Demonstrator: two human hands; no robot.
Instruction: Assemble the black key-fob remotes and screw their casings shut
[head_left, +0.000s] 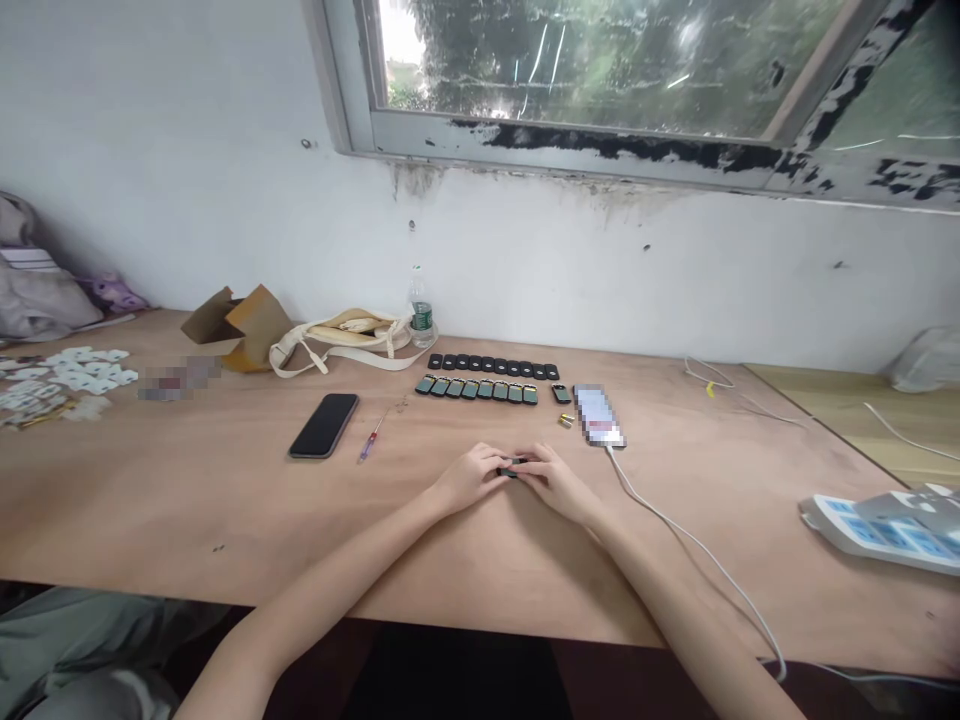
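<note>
My left hand (469,478) and my right hand (555,482) meet over the wooden tabletop (225,500), pinching a small dark device (512,466) between their fingers. Most of it is hidden by my fingers. Beyond my hands lie a row of several grey-green device bodies (477,390) and a row of several black covers (491,367). A single device (562,394) and small brass-coloured batteries (566,421) sit to the right of the rows. A small screwdriver (373,438) lies to the left of my hands.
A black smartphone (324,425) lies left of the screwdriver. A second phone (598,414) trails a white cable (694,540) past my right arm. A water bottle (421,305), canvas bag (337,338), cardboard box (251,325), white pieces (67,378) and power strip (877,530) stand around.
</note>
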